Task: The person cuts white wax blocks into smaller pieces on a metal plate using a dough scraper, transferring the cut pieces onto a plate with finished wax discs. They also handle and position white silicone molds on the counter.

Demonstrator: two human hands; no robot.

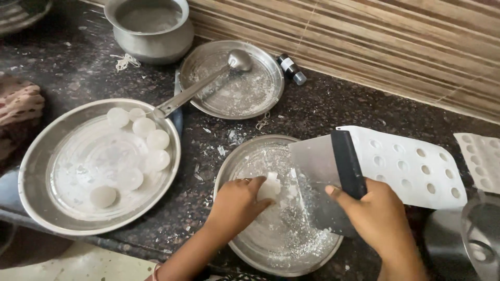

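Down over the round steel plate on the dark stone worktop, the left hand pinches a small white wax piece, while the right hand grips a black-handled metal scraper.

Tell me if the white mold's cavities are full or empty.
Empty, as far as visible: the mold shows hollow round holes, and white balls lie on a plate.

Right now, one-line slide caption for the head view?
Left hand holds a white piece over a steel plate; right hand holds a scraper.
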